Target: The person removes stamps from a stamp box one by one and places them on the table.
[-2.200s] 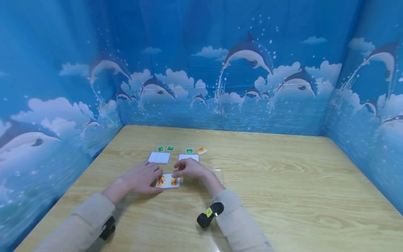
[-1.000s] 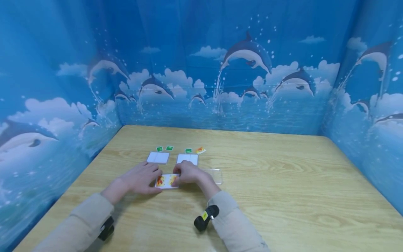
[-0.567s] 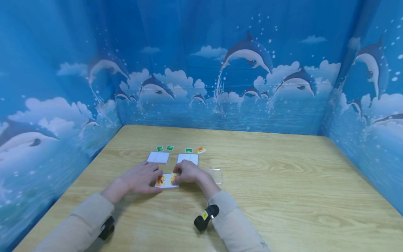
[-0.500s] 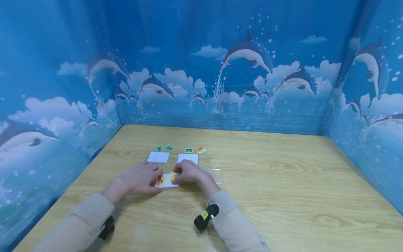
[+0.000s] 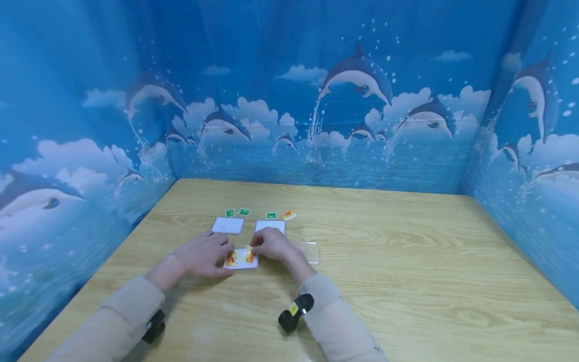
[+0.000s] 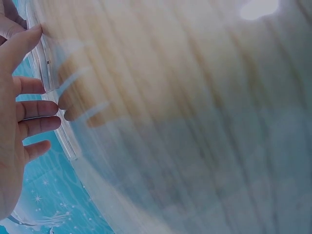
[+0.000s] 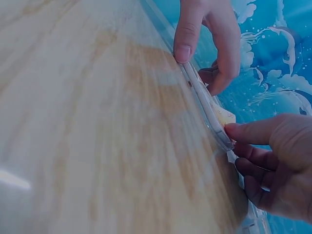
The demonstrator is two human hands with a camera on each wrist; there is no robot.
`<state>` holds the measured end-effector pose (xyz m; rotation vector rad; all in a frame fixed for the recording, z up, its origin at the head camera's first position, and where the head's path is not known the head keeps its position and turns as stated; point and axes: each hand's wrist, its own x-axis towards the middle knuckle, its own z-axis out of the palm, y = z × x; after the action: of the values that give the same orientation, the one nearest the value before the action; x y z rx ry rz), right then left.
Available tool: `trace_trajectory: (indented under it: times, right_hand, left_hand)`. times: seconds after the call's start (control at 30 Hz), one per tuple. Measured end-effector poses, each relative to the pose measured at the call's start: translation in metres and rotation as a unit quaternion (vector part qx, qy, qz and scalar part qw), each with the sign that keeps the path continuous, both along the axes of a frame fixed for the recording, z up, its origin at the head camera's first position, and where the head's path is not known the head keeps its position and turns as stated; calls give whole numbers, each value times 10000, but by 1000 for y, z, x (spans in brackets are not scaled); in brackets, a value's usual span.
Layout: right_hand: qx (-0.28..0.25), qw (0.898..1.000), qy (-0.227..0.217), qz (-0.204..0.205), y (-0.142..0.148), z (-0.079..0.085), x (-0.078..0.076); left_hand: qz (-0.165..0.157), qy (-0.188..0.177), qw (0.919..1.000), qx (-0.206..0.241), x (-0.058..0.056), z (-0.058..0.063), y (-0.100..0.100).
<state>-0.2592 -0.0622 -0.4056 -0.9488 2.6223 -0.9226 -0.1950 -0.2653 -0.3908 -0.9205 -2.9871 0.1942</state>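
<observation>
In the head view a small flat white case [image 5: 240,265] lies near the table's left middle, with two orange pictures on its face. My left hand [image 5: 205,255] grips its left end, thumb on the near edge and fingers on the far edge. In the right wrist view my right hand [image 7: 280,161] pinches a small orange-and-yellow picture card [image 7: 224,116], which stands tilted up at the case's right end. My curled right fingers are partly hidden behind the thumb. In the left wrist view my left fingers [image 6: 39,109] show along the clear edge of a thin plastic piece.
Two white flat cases [image 5: 228,225] [image 5: 270,225] lie beyond my hands. Behind them are several small green cards [image 5: 245,212] and an orange card [image 5: 289,215]. A clear plastic cover [image 5: 309,252] lies right of my right hand. Dolphin-printed curtains [image 5: 316,151] enclose the table.
My right hand came down to the case's right end, then drew slightly up and away with the picture card, now tilted at the far edge. My left hand has stayed in place.
</observation>
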Motion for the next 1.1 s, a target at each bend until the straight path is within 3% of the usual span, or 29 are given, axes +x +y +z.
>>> trace_trajectory:
  times: [0.2,0.47,0.67,0.8,1.1]
  right_hand:
    - [-135,9997,158,-157,1,0,0]
    - [-927,9904,-893,-510,7,2,-4]
    - [-1327,9843,-854,-792,5,4,-9]
    - [-1356,9821,-696,-1105,0,5,-8]
    - [-853,9825,-570,-1552,-11,4,-1]
  left_hand:
    - [16,-43,10000,1,1,0,1]
    - [89,-139,9999,25,0,-2,0]
    - [-23,-56,10000,-1,-1,-2,-2]
    - [-74,-33,10000,-9,-1,-1,-3]
    - [-51,-51,9999,-84,0,0,-2]
